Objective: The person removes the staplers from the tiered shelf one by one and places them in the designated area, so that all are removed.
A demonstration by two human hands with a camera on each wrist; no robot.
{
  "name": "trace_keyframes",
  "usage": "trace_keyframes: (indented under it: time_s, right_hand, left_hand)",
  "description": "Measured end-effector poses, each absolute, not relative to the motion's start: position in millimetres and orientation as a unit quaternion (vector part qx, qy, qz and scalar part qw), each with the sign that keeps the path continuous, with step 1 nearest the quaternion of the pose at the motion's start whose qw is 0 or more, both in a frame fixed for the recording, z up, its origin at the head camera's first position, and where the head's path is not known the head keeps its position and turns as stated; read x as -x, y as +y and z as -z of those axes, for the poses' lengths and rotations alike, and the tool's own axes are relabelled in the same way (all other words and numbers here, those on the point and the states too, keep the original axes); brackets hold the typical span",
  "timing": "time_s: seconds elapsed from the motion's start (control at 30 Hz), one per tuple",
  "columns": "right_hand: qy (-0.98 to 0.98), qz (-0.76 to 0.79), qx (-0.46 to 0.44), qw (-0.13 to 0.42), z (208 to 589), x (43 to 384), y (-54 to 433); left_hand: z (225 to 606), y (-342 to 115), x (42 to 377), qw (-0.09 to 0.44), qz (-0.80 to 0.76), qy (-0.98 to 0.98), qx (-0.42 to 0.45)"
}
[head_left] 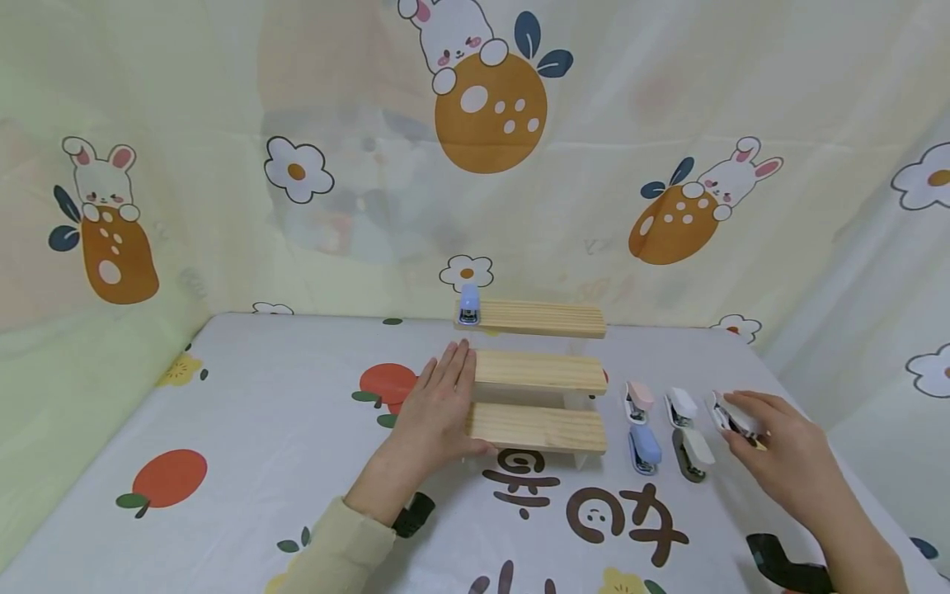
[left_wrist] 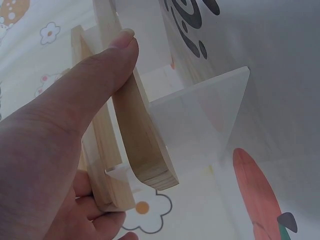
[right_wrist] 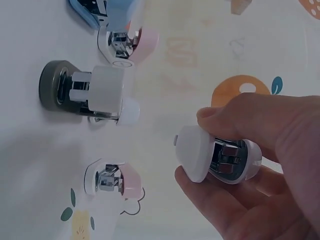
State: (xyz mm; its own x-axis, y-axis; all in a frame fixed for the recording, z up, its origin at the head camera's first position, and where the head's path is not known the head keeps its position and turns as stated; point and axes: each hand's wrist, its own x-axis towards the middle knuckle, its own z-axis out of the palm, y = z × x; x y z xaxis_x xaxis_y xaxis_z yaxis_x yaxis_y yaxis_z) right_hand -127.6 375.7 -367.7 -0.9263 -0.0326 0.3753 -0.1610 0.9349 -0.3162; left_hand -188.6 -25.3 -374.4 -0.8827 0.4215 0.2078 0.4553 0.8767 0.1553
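Observation:
My left hand [head_left: 436,404] rests along the left end of a stepped wooden shelf [head_left: 542,427] with clear side supports. In the left wrist view its thumb lies on the front plank [left_wrist: 142,135], and the other fingers reach to the plank behind. My right hand [head_left: 779,454] holds a small white stapler [right_wrist: 195,152] between thumb and fingers at the right. Beside it in the right wrist view stands a pink-and-white stapler [right_wrist: 131,180]. On the top plank's left end sits a blue stapler [head_left: 469,304].
Right of the shelf stand several mini staplers: a pink one [head_left: 638,398], a blue one [head_left: 645,450], a white one [head_left: 680,404] and a grey-and-white one [head_left: 693,452]. A printed white cloth [head_left: 282,412] covers the table, and a patterned curtain [head_left: 356,231] hangs behind it.

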Motion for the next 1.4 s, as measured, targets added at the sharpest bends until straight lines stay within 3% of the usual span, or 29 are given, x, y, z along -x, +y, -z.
trace_keyframes:
  time_s: [0.37, 0.77, 1.4]
  right_hand:
    - [-0.975, -0.151, -0.053, 0.151, 375.8, 129.3, 389.5]
    - [-0.990, -0.135, -0.005, 0.044, 385.2, 137.3, 400.7]
    - [-0.988, -0.148, 0.011, 0.033, 403.4, 139.9, 413.9]
  left_hand:
    - [374.4, -25.5, 188.3, 0.084, 0.096, -0.965, 0.227]
    - [375.1, -25.0, 188.6, 0.086, 0.099, -0.966, 0.225]
    - [374.6, -24.8, 187.7, 0.087, 0.104, -0.964, 0.229]
